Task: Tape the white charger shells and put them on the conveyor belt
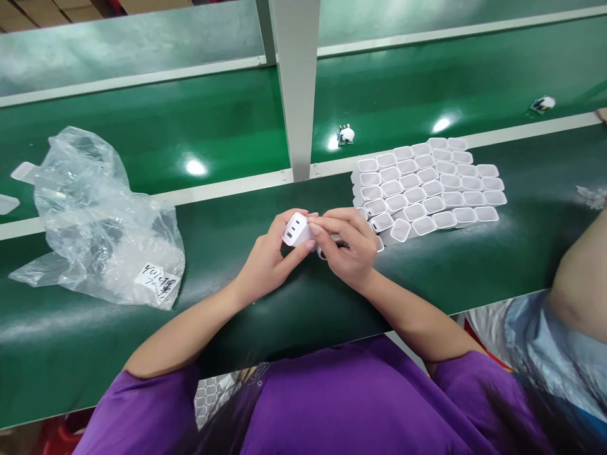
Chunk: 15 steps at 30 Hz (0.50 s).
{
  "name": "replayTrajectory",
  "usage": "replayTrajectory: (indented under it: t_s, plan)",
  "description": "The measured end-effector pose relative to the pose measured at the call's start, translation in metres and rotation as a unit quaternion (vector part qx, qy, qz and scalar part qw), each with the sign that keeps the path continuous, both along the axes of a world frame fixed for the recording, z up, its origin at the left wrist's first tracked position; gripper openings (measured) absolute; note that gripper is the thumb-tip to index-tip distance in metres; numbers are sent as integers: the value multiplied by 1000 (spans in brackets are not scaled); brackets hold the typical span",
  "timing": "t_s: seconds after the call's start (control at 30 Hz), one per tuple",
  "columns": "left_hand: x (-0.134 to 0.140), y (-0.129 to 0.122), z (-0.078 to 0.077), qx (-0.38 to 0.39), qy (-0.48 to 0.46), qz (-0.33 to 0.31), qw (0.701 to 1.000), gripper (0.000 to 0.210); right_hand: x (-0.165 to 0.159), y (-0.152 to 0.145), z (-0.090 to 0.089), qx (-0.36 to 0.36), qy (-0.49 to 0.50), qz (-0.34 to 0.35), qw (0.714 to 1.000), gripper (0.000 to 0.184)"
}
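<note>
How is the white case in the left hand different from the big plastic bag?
The left hand holds the white case; the plastic bag lies on the green bench. The case is small, the bag much bigger. The case looks white and smooth; the bag is see-through and crumpled.

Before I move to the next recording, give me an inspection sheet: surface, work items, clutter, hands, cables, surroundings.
Surface: dark green table, glossy.
Work items: white case with three port openings, held; white shells packed in rows to the right.
Clutter: clear plastic bag with handwritten label, left; two small circuit boards beyond, set apart.
Hands: left hand grips the case; right hand has fingertips at its back end, exact hold unclear.
Cables: nothing seen.
Surroundings: pale post ahead; cartons upper left; another person's light-blue clothing at right.
</note>
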<state>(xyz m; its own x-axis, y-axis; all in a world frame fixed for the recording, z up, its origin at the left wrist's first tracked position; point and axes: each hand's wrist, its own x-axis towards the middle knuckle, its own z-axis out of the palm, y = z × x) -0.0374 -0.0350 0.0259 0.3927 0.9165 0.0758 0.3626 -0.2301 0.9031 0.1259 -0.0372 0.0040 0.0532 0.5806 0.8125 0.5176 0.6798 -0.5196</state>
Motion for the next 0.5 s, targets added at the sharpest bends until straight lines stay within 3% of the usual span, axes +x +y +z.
replayTrajectory:
  t_s: [0.33, 0.5]
  plan:
    - [-2, -1, 1, 102, 76, -1, 992, 42, 0, 1, -2, 31, -19, -5, 999, 14]
    - [-8, 6, 5, 96, 117, -5, 989, 45, 4, 5, -3, 33, -65, 21, 997, 22]
